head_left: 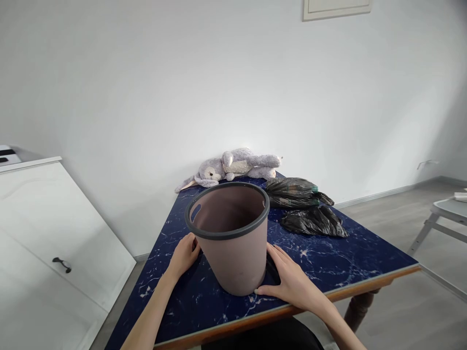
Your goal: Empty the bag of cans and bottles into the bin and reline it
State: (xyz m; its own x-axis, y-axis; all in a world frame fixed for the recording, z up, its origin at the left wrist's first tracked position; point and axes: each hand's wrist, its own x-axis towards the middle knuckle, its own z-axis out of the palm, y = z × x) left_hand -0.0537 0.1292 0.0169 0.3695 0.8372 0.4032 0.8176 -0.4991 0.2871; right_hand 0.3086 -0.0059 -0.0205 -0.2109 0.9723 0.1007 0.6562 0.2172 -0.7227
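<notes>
A mauve-brown trash bin with a dark grey rim and cut-out handles stands upright near the table's front edge. My left hand rests on the table against or just beside the bin's left side, its fingers curled in; what they may hold is hidden. To the right of the bin, my right hand lies with thumb and fingers spread, the tips at the bin's lower wall. Right of the bin and behind it lie a fuller black plastic bag and a flatter black plastic bag.
A grey plush rabbit lies on its side at the table's far end by the wall. The blue marble-patterned table has a wooden edge. A white cabinet stands at left, and a grey folding chair at right.
</notes>
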